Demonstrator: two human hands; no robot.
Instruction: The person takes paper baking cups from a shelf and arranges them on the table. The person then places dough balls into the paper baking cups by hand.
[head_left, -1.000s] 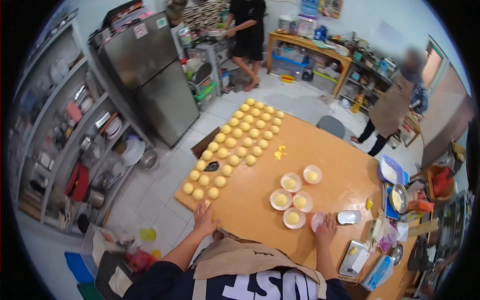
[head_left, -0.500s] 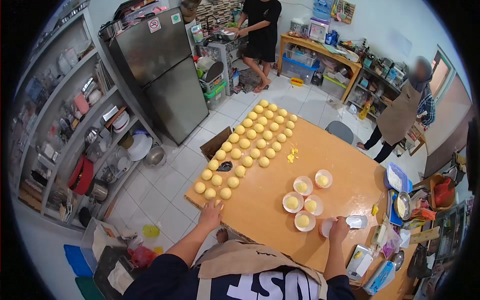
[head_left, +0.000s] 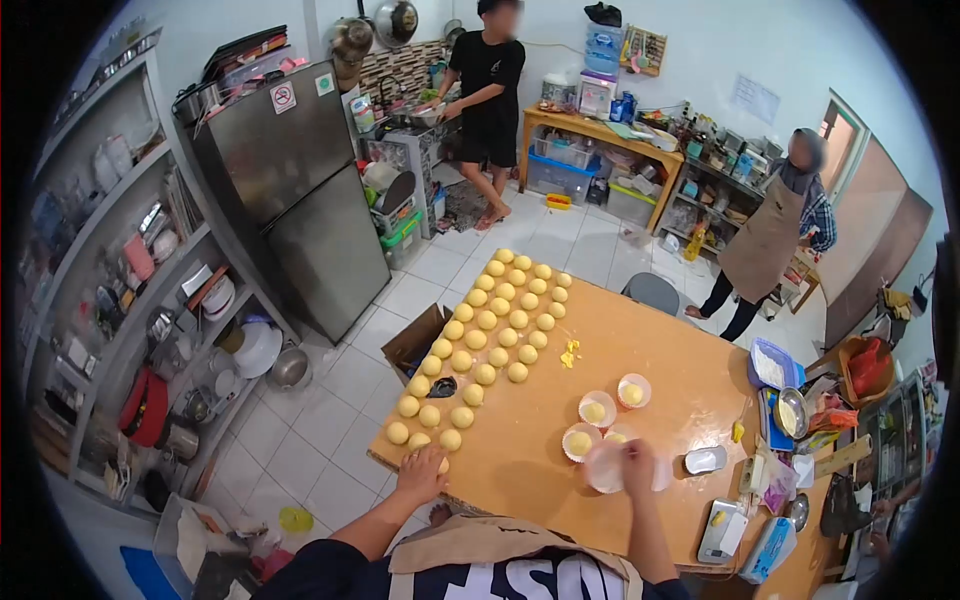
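Note:
My left hand [head_left: 421, 474] is at the near left table edge, its fingers curled over a pale yellow dough ball [head_left: 443, 467]. Several rows of such dough balls [head_left: 487, 320] cover the table's left side. Blurred by motion, my right hand [head_left: 640, 468] is closed at the rim of a pale paper baking cup [head_left: 604, 468]. Another pale cup [head_left: 661, 474] shows just right of that hand, partly hidden. Beyond it stand several paper cups holding dough balls, among them one at the back [head_left: 633, 391]. A metal tin [head_left: 705, 460] lies to the right.
Yellow scraps [head_left: 570, 354] and a black crumpled piece [head_left: 441, 387] lie on the table [head_left: 520, 430]. At the right are a scale [head_left: 721, 530], a purple basket [head_left: 774, 364] and a metal bowl [head_left: 791, 412]. Two people stand beyond, near a stool [head_left: 651, 292]; a fridge [head_left: 290, 200] is left.
My right hand has moved left from beside the metal tin, with a paper cup at its fingers. My left hand stays at the table corner. The camera view has tilted up.

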